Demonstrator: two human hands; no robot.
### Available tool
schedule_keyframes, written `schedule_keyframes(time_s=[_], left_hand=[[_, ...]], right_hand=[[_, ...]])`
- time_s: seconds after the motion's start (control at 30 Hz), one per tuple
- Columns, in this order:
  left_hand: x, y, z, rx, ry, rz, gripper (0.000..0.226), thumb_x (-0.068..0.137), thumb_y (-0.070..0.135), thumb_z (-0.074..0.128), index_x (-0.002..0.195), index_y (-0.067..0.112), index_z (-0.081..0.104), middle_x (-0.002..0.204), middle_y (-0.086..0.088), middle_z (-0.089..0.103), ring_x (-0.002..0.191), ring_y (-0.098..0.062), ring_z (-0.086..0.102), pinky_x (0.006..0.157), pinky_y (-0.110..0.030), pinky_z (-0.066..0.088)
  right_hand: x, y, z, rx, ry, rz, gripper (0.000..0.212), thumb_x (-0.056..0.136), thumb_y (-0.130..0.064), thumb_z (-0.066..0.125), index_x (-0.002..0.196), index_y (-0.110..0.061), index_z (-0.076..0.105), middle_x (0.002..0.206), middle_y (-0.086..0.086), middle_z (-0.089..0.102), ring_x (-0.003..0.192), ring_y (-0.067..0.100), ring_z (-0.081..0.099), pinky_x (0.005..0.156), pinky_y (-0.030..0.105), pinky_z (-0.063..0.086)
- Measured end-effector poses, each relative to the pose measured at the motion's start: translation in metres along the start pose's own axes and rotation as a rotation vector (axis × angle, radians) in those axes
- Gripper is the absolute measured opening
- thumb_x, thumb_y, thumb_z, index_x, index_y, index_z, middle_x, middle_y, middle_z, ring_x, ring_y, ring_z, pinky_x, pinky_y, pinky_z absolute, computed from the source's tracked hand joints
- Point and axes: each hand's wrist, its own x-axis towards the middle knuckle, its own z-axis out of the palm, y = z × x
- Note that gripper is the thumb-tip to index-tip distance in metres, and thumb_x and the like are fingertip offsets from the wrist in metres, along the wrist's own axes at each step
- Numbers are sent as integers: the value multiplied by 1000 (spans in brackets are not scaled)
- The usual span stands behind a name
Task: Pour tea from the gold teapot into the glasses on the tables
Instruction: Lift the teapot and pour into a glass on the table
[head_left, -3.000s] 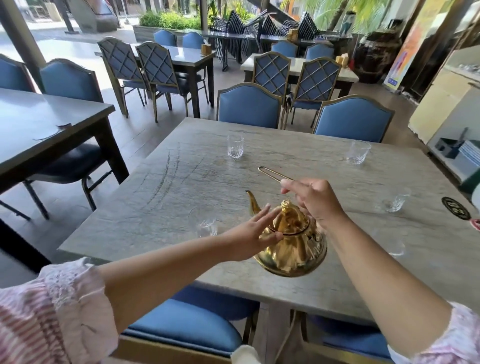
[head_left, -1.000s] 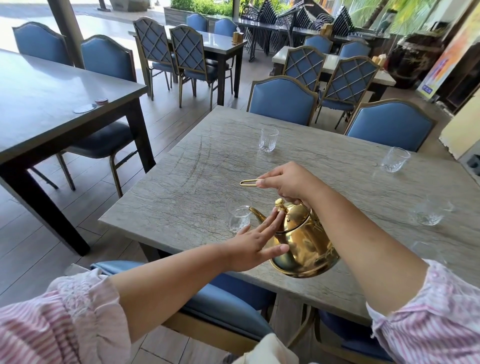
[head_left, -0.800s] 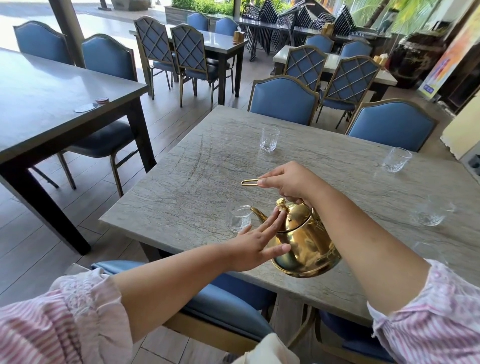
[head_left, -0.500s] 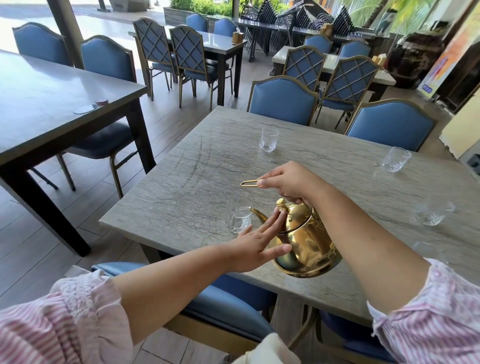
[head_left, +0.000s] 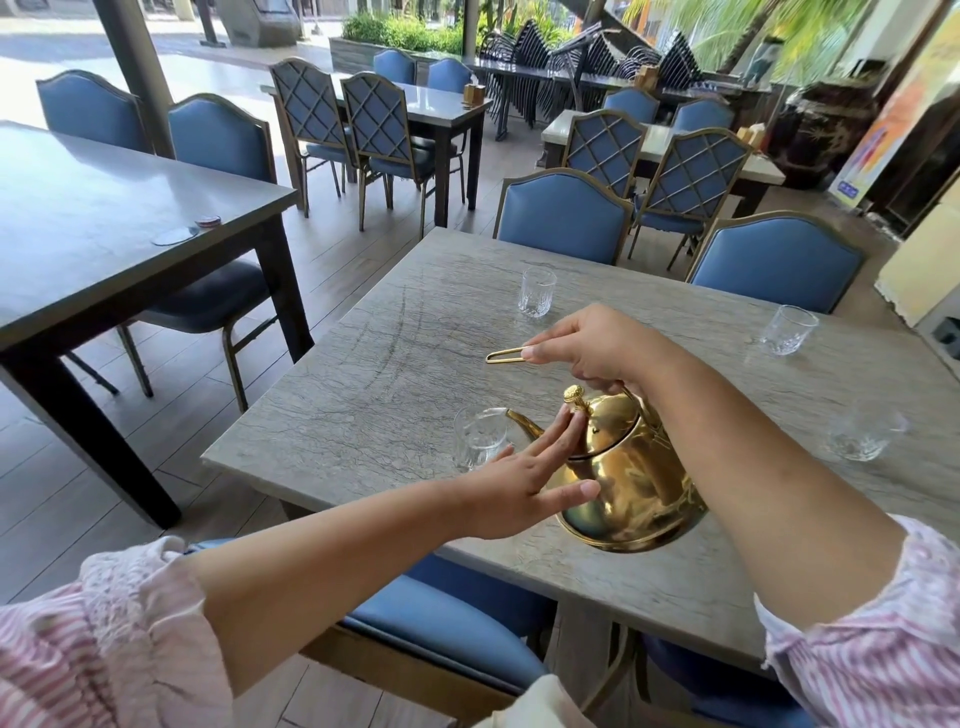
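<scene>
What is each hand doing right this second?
Left hand: open, fingers flat against the gold teapot lid.
Right hand: closed around the teapot's handle, tilting its spout over a glass.

Blue padded chairs (head_left: 563, 218) at far side of grey stone tables. Dark jar (head_left: 821, 132) far right. Stacked black chairs (head_left: 524, 52) far back, green hedge (head_left: 400, 31) beyond.

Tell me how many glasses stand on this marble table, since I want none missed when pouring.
4. One glass under the teapot's spout, one at the far left, one at the far right, one on the right side. The right forearm may hide another.
</scene>
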Motion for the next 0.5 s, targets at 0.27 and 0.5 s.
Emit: schedule_keyframes(time_s=[0.27, 0.5], left_hand=[[1, 2, -1, 5, -25, 6, 73, 92, 59, 27, 141, 37, -22, 152, 15, -25, 145, -11, 2, 118, -44, 0], [3, -11, 8, 79, -73, -48, 74, 91, 61, 27, 142, 37, -21, 154, 13, -23, 145, -17, 8, 118, -47, 5]], right_hand=[[-2, -1, -1, -45, -1, -13, 25, 88, -26, 67, 110, -15, 71, 53, 1, 38, 39, 10, 27, 31, 15, 23], [7, 25, 16, 94, 21, 15, 20, 86, -25, 69, 103, -15, 73, 42, -3, 32, 27, 5, 22, 33, 14, 20]])
